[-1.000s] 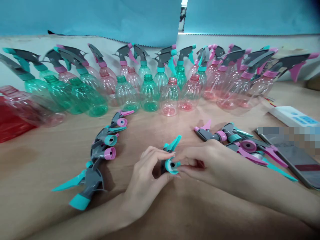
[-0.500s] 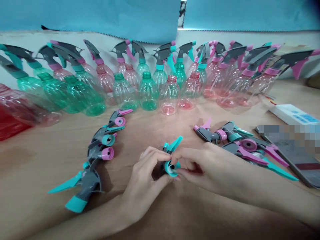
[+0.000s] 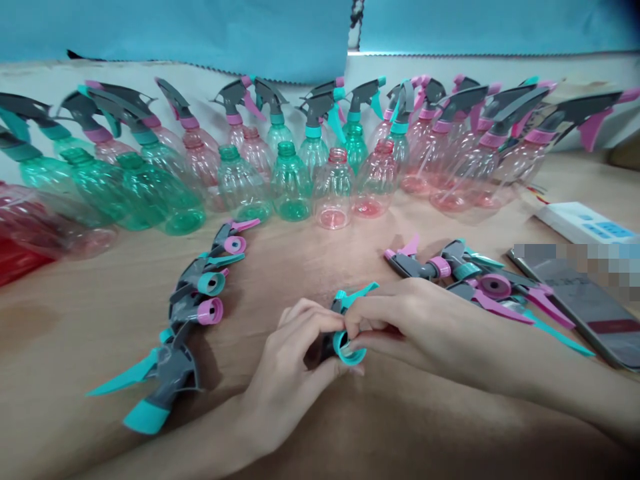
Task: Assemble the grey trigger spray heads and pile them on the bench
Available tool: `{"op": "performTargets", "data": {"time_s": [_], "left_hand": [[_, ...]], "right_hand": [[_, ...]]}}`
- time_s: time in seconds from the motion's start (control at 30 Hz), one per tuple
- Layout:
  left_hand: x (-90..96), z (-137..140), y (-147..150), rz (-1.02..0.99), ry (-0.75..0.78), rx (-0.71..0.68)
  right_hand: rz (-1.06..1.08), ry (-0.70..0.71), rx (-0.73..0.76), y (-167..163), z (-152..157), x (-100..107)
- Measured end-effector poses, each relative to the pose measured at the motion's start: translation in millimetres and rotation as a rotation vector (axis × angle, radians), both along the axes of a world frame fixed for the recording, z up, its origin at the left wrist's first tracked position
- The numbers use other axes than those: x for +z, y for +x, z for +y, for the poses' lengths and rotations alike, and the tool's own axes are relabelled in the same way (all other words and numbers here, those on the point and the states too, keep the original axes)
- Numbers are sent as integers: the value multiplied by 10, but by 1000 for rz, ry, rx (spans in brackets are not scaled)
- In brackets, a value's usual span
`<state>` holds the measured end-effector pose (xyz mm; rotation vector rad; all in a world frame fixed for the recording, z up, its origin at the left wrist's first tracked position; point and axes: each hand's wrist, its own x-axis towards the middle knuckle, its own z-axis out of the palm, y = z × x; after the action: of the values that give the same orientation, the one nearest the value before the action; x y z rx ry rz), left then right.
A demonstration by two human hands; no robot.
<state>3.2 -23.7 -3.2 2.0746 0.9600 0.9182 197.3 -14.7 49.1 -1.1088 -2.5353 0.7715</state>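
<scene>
My left hand (image 3: 290,363) is closed around a grey and teal trigger spray head (image 3: 350,348), its fingers behind and under the teal collar. The collar's mouth faces me, and the teal trigger points up to the right. My right hand (image 3: 395,317) is pinched at the same collar, with its thumb tip inside the mouth. Whatever lies between thumb and finger is hidden. Left of my hands lies a row of spray heads with pink or teal collars (image 3: 210,311). To the right, partly behind my right forearm, is a pile of similar heads (image 3: 467,270).
Open green bottles (image 3: 291,190) and clear pink bottles (image 3: 334,190) stand across the back, with capped spray bottles (image 3: 313,150) behind them. A phone (image 3: 595,313) and a white box (image 3: 583,219) lie at the right. Red plastic (image 3: 25,257) shows at the far left.
My right thumb has moved from the collar's rim into its mouth, covering the dark hole there. The spray head has shifted slightly right and down in my left hand. The view has shifted a little.
</scene>
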Motion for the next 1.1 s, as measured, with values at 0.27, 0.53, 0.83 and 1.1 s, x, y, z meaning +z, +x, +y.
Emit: {"op": "performTargets", "data": {"time_s": [0.27,0.53,0.83,1.1], "left_hand": [[31,5,-24,2,100,-54],[34,2,-37,-22,86,10],[19,-21,-56,-89,84,25],[13,-8,-52,-81,53,48]], "right_hand": [[-95,-81,-29,22,-42,131],[22,-18,-19,49,-98,176],[142,433,76,7,-115,87],[86,228,92,16,-102,107]]}}
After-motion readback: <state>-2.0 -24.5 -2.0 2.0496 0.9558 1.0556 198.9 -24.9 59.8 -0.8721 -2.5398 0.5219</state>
